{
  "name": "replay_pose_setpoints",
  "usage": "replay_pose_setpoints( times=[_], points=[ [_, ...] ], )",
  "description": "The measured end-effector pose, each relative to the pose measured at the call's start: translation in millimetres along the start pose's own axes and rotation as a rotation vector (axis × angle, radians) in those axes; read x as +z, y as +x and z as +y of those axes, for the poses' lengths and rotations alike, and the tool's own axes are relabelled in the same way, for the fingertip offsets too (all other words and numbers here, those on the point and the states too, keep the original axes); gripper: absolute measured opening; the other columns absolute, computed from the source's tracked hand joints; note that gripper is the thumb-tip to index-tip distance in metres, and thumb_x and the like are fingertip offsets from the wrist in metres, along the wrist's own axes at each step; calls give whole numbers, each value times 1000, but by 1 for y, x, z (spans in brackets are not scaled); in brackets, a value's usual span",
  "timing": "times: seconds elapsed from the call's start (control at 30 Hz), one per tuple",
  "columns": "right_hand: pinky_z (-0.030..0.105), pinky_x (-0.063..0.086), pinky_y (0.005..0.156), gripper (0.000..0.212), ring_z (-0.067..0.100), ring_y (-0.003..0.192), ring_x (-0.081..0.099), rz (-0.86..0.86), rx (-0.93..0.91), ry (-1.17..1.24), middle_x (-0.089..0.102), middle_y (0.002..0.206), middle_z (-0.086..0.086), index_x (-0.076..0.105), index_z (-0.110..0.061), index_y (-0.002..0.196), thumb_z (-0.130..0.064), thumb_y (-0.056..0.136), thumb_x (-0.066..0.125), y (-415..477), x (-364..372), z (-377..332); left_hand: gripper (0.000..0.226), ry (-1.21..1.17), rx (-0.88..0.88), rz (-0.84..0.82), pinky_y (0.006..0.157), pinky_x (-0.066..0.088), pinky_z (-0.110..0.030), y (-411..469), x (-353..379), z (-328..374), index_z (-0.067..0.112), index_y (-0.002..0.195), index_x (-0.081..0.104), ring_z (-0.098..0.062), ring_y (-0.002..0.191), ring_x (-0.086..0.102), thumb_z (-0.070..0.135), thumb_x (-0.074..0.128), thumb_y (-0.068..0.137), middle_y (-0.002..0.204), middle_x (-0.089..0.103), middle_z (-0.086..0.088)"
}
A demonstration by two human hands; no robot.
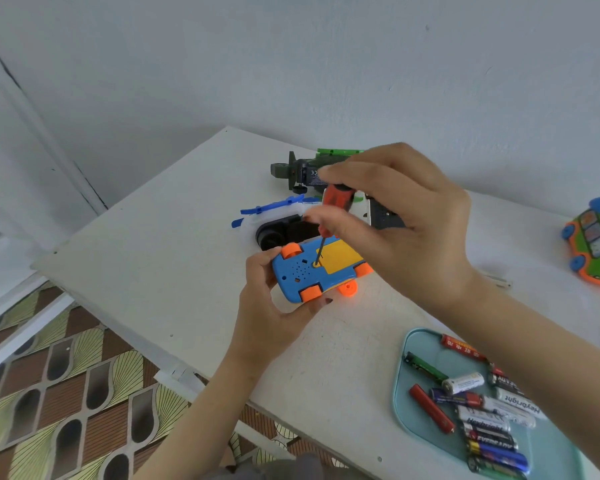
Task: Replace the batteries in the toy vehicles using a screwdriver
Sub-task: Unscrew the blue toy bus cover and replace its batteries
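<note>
The blue toy car [302, 271] lies belly-up near the middle of the white bench [153, 258], orange wheels in the air, tilted toward the camera. Whether its low side touches the bench cannot be told. The left grip [271, 306] curls round its near end, thumb on one side and fingers under the other. The right grip [395, 216] pinches the red-and-black handle of the screwdriver [336, 199] from above. The thin shaft slants down, and its tip sits at the edge of the yellow battery cover [340, 258].

Just behind the car lies a white helicopter toy [278, 216] with blue blades. Farther back, near the wall, is a green toy plane [312, 168]; the right grip hides part of both. Left of the car, bare bench runs to the long diagonal edge, beyond which the patterned floor [66, 393] shows below. At the near right a pale teal tray [404, 393] holds loose batteries [482, 410], and the right forearm passes over its far corner. A green and orange toy vehicle [593, 244] sits well apart at the right border, cut off by the frame.
</note>
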State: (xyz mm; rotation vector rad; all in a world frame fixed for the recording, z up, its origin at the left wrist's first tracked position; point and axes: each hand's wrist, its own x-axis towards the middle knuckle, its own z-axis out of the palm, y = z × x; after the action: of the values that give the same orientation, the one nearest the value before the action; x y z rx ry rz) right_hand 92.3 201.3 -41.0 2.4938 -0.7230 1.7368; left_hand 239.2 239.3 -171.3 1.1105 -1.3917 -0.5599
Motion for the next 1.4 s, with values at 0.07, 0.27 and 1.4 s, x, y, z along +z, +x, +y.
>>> replay_pose_setpoints(
  times=[0.07,0.27,1.4],
  points=[
    [20,50,78,18,13,77,63,19,36,-6,70,78,7,72,0,97,-12,83,74,1,3,-1,72,7,-5,-1,78,48,-6,0,0,-3,27,117,37,10,107,57,20,85,64,114,51,40],
    [29,54,79,24,14,81,68,-113,117,110,69,89,7,66,3,110,0,87,60,-1,3,-3,71,13,-11,18,77,48,-6,-1,0,-3,29,115,36,8,105,58,20,84,63,111,54,17],
    [15,45,78,24,7,80,59,-36,164,31,64,86,-2,71,-4,101,-15,80,77,-9,11,-7,73,201,34,-193,82,45,-4,-3,1,-10,27,127,47,12,104,55,48,78,65,110,54,25]
  ],
)
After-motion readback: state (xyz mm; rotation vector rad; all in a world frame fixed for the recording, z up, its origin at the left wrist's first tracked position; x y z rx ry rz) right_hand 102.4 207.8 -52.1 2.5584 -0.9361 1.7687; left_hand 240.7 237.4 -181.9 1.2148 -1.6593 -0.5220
